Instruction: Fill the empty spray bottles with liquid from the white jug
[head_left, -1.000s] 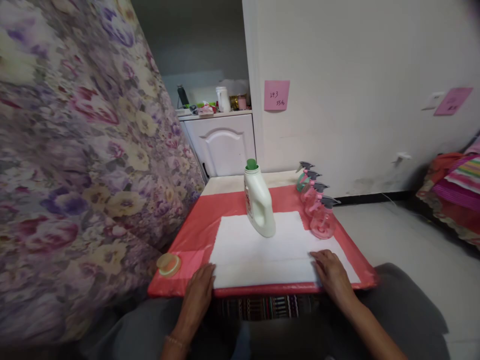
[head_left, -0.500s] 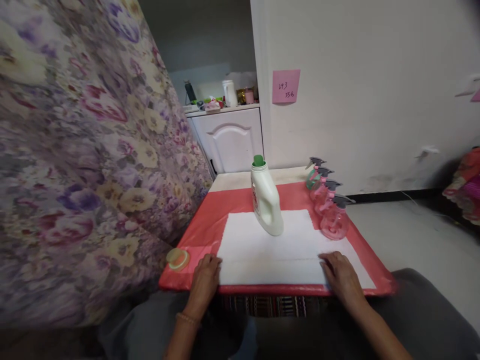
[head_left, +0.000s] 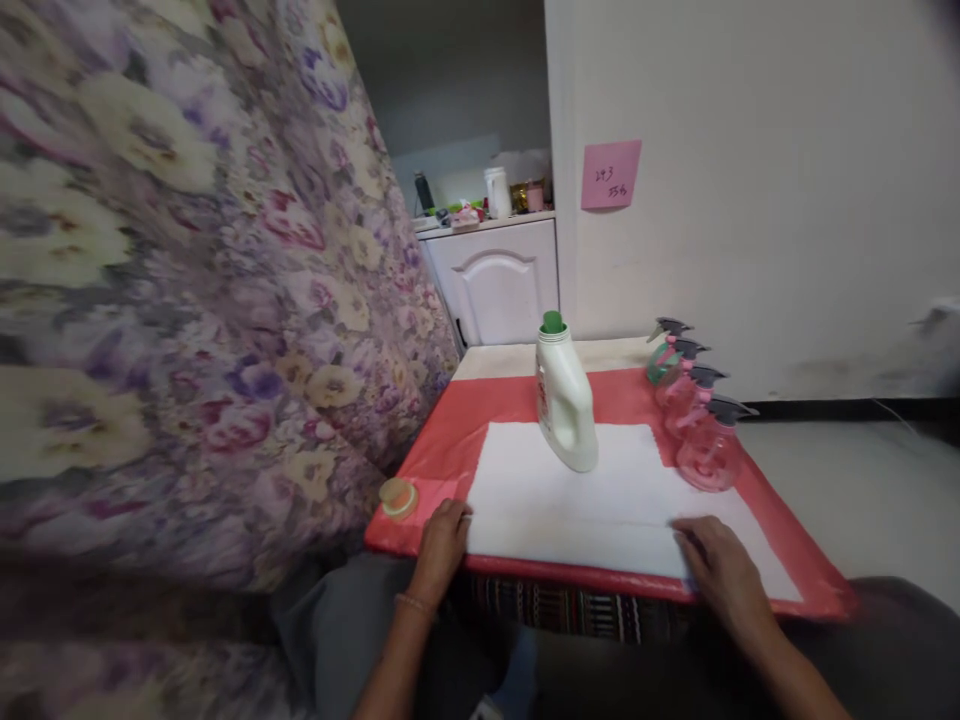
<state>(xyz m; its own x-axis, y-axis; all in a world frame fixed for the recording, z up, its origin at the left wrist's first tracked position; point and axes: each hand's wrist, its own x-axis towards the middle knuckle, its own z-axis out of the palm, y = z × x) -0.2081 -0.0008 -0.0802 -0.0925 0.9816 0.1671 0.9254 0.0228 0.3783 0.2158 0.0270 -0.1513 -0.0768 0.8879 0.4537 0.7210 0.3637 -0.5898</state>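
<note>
My left hand (head_left: 444,540) rests palm down on the near left edge of a white cloth (head_left: 600,495), fingers flat. At the cloth's near right edge my right hand (head_left: 718,572) also lies flat with fingers spread. The cloth lies on a small table with a red cover (head_left: 450,440). A white detergent bottle with a green cap (head_left: 564,395) stands upright at the cloth's far side. Along the table's right edge stands a row of several pink spray bottles (head_left: 705,450) with grey triggers.
A round yellow-green lid (head_left: 397,496) sits on the table's near left corner. A floral curtain (head_left: 187,300) hangs close on the left. A white cabinet (head_left: 499,280) with items on top stands behind. A pink note (head_left: 610,174) sticks on the wall. Tiled floor lies to the right.
The view has swung to the left, so the table sits further right in the picture. Both hands stay flat on the cloth's near edge.
</note>
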